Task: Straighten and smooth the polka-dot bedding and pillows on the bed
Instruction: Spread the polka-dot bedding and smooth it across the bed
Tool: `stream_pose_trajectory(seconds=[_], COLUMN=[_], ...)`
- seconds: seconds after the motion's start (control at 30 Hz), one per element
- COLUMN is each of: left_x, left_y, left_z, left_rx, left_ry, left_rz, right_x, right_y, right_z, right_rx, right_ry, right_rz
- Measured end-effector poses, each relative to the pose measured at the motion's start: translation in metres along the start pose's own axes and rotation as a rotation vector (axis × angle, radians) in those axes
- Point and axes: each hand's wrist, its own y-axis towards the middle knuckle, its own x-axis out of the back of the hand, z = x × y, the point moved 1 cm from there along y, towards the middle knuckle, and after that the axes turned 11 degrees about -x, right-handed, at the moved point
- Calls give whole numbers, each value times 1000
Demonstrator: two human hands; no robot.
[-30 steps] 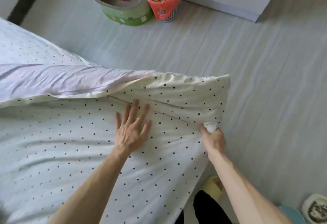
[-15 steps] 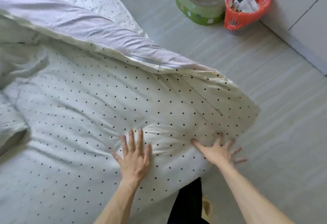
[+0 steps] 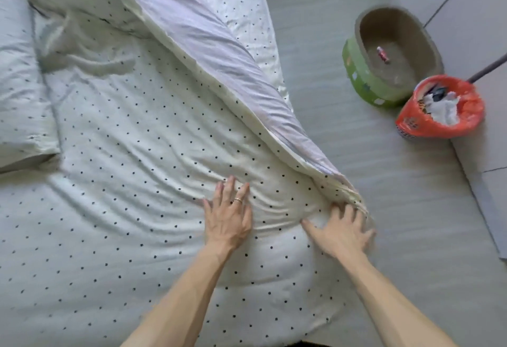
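Note:
The white polka-dot duvet covers the bed, with wrinkles fanning out from my hands. Its far edge is folded back, showing a pale lilac underside that runs diagonally down to the bed's right corner. My left hand lies flat on the duvet, fingers spread, a ring on one finger. My right hand presses flat near the corner, fingertips touching the bunched end of the fold. A polka-dot pillow lies at the left edge.
On the grey floor to the right stand a green oval basin with a small red object inside and an orange waste basket full of paper. Pale cabinet fronts line the right side.
The view has swung left and along the bed. My right hand let go of the corner it pinched and now lies open on the duvet; my left hand stayed flat on the duvet.

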Motion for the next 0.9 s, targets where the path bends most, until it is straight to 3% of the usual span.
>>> stream_pose_trajectory(seconds=[0.07,0.13,0.27,0.33,0.47,0.53,0.6,0.67,0.77,0.8,0.9], left_x=[0,1,6,0,-13,-21,-21,-22,-26,-31,-34], left_y=[12,23,43,51,71,74,79,90,97,93,87], left_z=[-3,-14,-40,-54,-100,-122,-134,-142,-143,-141,-133], left_rx=[76,174,292,281,187,292,380,311,231,257,285], left_ry=[-33,-64,-108,-98,-69,-109,-206,-152,14,40,79], left_rz=[8,-21,-225,-306,-267,-298,-414,-464,-112,-61,-86], right_x=[23,47,68,72,89,113,134,137,89,72,49], right_y=[14,32,71,82,98,109,146,197,223,215,178], right_z=[25,46,79,82,70,67,49,19,8,14,39], right_rx=[118,234,358,522,854,911,806,573,203,118,50], right_ry=[140,272,412,393,253,446,746,864,622,589,492], right_rz=[-253,-383,-294,-279,-176,-44,35,122,431,480,237])
